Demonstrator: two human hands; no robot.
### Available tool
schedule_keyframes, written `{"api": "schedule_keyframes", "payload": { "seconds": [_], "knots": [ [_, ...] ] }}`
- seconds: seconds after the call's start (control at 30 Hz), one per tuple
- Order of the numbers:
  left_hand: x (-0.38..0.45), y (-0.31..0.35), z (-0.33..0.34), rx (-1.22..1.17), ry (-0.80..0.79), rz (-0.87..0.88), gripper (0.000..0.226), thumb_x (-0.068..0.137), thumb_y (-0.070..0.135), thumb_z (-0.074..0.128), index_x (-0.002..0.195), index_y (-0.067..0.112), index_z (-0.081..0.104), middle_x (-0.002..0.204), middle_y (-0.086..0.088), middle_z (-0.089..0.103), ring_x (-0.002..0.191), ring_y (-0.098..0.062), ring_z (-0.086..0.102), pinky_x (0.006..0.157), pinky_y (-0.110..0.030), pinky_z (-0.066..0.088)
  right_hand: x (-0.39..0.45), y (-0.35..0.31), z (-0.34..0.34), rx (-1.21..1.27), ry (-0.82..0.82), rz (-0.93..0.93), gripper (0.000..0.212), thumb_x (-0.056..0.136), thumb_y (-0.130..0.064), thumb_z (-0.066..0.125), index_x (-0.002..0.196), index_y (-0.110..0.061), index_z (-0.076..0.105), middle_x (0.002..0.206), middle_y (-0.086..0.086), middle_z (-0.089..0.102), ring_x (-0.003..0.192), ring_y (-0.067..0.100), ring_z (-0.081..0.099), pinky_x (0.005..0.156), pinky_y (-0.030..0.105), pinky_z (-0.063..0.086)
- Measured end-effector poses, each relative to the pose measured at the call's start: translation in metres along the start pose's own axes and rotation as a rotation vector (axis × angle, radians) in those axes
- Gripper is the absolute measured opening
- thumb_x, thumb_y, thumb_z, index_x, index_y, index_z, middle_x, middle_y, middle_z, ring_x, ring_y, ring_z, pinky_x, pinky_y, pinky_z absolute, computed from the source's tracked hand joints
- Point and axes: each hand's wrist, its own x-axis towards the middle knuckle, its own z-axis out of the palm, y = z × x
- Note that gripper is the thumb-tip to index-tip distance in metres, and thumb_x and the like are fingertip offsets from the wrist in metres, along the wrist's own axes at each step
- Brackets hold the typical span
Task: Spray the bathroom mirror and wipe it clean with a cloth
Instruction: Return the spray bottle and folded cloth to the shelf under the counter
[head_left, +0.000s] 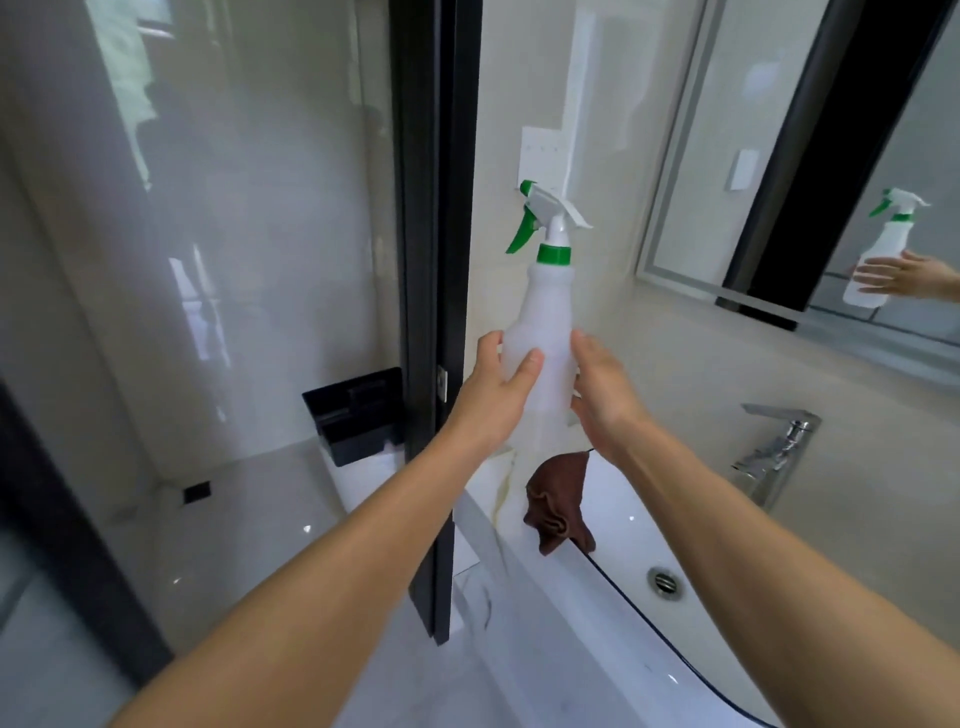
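A white spray bottle (543, 322) with a green trigger and collar is held upright in front of the wall, its nozzle pointing left. My left hand (493, 389) grips its lower body from the left, thumb across the front. My right hand (602, 400) lies against the bottle's right side with its fingers wrapped behind. A brown cloth (558, 506) hangs bunched below my right hand, over the basin's rim. The mirror (810, 156) is on the wall at the upper right and reflects the bottle and a hand.
A white basin (623, 525) with a metal drain (664, 582) lies below, and a chrome tap (774, 452) stands to its right. A black-framed glass door (431, 260) is at the left, with a black holder (358, 415) behind the glass.
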Motion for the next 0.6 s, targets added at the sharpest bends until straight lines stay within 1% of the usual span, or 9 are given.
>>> {"api": "schedule_keyframes", "payload": {
  "seconds": [0.07, 0.17, 0.23, 0.27, 0.3, 0.33, 0.4, 0.5, 0.6],
  "knots": [
    [-0.014, -0.015, -0.006, 0.003, 0.017, -0.024, 0.073, 0.080, 0.069, 0.047, 0.140, 0.031, 0.032, 0.126, 0.002, 0.062, 0.108, -0.020, 0.065, 0.094, -0.048, 0.055, -0.007, 0.016, 0.010, -0.005, -0.030, 0.009, 0.044, 0.099, -0.049, 0.034, 0.122, -0.022, 0.059, 0.117, 0.002, 0.069, 0.105, 0.020, 0.067, 0.097, 0.044, 0.053],
    [-0.027, -0.044, -0.017, 0.010, 0.043, -0.057, 0.055, 0.092, 0.057, 0.050, 0.138, 0.032, 0.034, 0.127, 0.004, 0.060, 0.111, -0.018, 0.063, 0.096, -0.046, 0.053, -0.014, 0.045, 0.028, 0.016, -0.079, 0.024, 0.050, 0.091, -0.056, 0.036, 0.123, -0.025, 0.059, 0.117, 0.000, 0.068, 0.109, 0.022, 0.066, 0.096, 0.045, 0.053],
    [-0.032, -0.067, -0.023, -0.001, 0.078, -0.084, 0.047, 0.099, 0.049, 0.049, 0.140, 0.030, 0.036, 0.126, 0.005, 0.061, 0.111, -0.015, 0.062, 0.096, -0.041, 0.053, -0.015, 0.070, 0.041, 0.027, -0.120, 0.035, 0.050, 0.090, -0.057, 0.036, 0.123, -0.026, 0.059, 0.119, 0.000, 0.067, 0.111, 0.021, 0.064, 0.100, 0.047, 0.051],
    [-0.035, -0.080, -0.025, -0.006, 0.096, -0.090, 0.045, 0.101, 0.045, 0.048, 0.140, 0.029, 0.036, 0.126, 0.005, 0.061, 0.110, -0.013, 0.062, 0.093, -0.035, 0.053, -0.015, 0.084, 0.047, 0.034, -0.134, 0.038, 0.049, 0.091, -0.057, 0.036, 0.122, -0.027, 0.059, 0.119, -0.001, 0.067, 0.111, 0.020, 0.064, 0.101, 0.048, 0.050],
    [-0.039, -0.092, -0.027, -0.014, 0.112, -0.095, 0.042, 0.103, 0.042, 0.046, 0.141, 0.028, 0.036, 0.126, 0.005, 0.060, 0.109, -0.010, 0.061, 0.089, -0.030, 0.052, -0.015, 0.097, 0.053, 0.035, -0.144, 0.035, 0.047, 0.093, -0.055, 0.036, 0.122, -0.026, 0.059, 0.119, -0.001, 0.067, 0.111, 0.019, 0.064, 0.102, 0.048, 0.050],
    [-0.042, -0.105, -0.028, -0.026, 0.125, -0.096, 0.040, 0.104, 0.041, 0.044, 0.141, 0.027, 0.036, 0.127, 0.005, 0.060, 0.110, -0.009, 0.060, 0.087, -0.027, 0.051, -0.016, 0.110, 0.059, 0.037, -0.154, 0.030, 0.044, 0.097, -0.052, 0.036, 0.122, -0.025, 0.059, 0.119, -0.001, 0.067, 0.111, 0.018, 0.064, 0.102, 0.047, 0.050],
    [-0.051, -0.134, -0.028, -0.048, 0.153, -0.104, 0.039, 0.105, 0.041, 0.039, 0.142, 0.028, 0.036, 0.129, 0.005, 0.059, 0.113, -0.010, 0.059, 0.089, -0.028, 0.049, -0.018, 0.137, 0.070, 0.041, -0.177, 0.028, 0.043, 0.099, -0.048, 0.036, 0.124, -0.021, 0.058, 0.120, 0.000, 0.066, 0.110, 0.018, 0.064, 0.102, 0.046, 0.050],
    [-0.067, -0.181, -0.028, -0.062, 0.194, -0.094, 0.038, 0.107, 0.041, 0.034, 0.143, 0.030, 0.035, 0.130, 0.008, 0.057, 0.115, -0.009, 0.058, 0.093, -0.027, 0.049, -0.022, 0.185, 0.085, 0.051, -0.227, 0.011, 0.051, 0.093, -0.052, 0.037, 0.126, -0.019, 0.057, 0.121, 0.000, 0.067, 0.111, 0.017, 0.064, 0.098, 0.043, 0.052],
    [-0.081, -0.239, -0.023, -0.079, 0.224, -0.091, 0.038, 0.107, 0.042, 0.033, 0.143, 0.032, 0.036, 0.127, 0.012, 0.057, 0.113, -0.005, 0.058, 0.092, -0.025, 0.049, -0.027, 0.241, 0.098, 0.059, -0.249, 0.008, 0.051, 0.092, -0.054, 0.036, 0.124, -0.021, 0.058, 0.119, -0.001, 0.068, 0.109, 0.016, 0.066, 0.095, 0.040, 0.053]
  ]
}}
